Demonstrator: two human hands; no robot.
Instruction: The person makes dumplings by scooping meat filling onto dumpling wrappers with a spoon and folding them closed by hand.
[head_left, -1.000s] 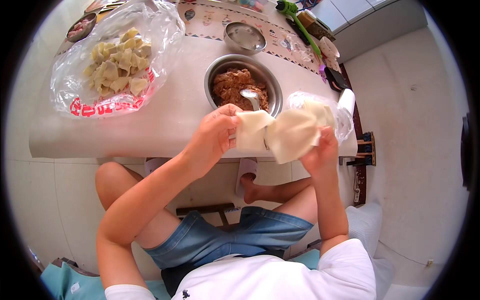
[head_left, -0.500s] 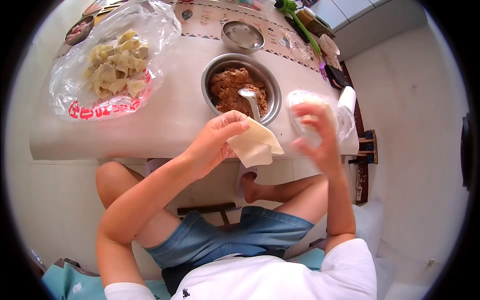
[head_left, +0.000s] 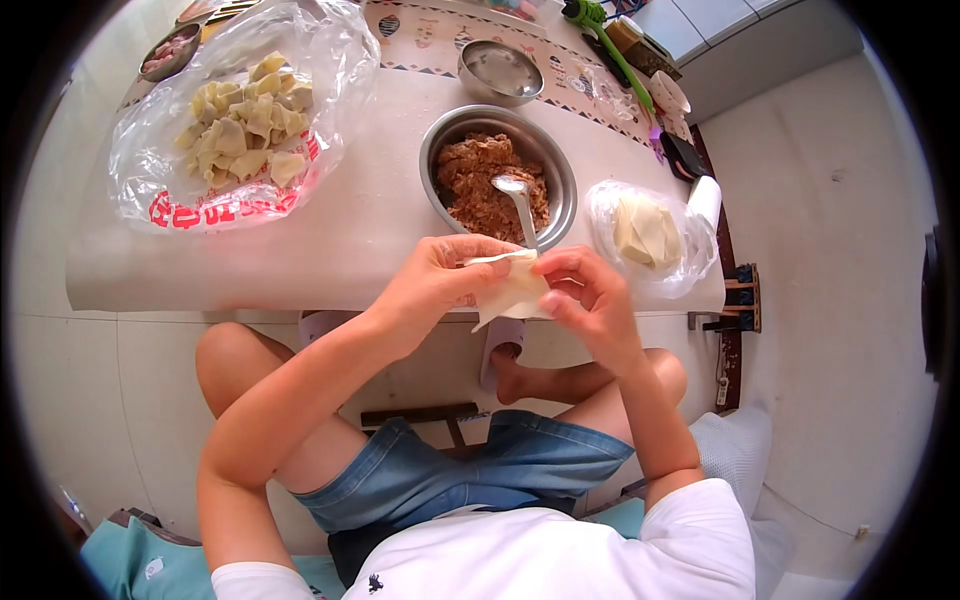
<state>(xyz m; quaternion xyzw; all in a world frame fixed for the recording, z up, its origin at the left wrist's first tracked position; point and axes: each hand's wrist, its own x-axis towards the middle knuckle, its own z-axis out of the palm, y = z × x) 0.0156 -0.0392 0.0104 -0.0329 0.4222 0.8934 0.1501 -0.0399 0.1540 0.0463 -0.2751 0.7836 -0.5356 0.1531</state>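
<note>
Between my hands, at the table's front edge, is a thin pale dough wrapper [head_left: 512, 292]. My left hand [head_left: 440, 280] grips its left side between thumb and fingers. My right hand [head_left: 592, 305] has its curled fingers at the wrapper's right edge, pinching it. Just beyond them sits a steel bowl [head_left: 567, 175] of brown minced filling [head_left: 485, 180], with a metal spoon [head_left: 522, 205] leaning in it. To the right, a stack of wrappers [head_left: 646, 232] lies in an open clear plastic bag [head_left: 702, 250].
At the left, folded dumplings [head_left: 245, 125] lie on a clear bag with red print [head_left: 140, 160]. A small steel bowl [head_left: 500, 72] stands behind the filling. A bowl of pinkish pieces [head_left: 170, 52] is far left; a green-handled object [head_left: 625, 70] and black case [head_left: 684, 156] are at right.
The right hand moved from the bag of wrappers to the wrapper in the left hand. Earlier, it let go of other wrappers over the bag, where the stack now lies.
</note>
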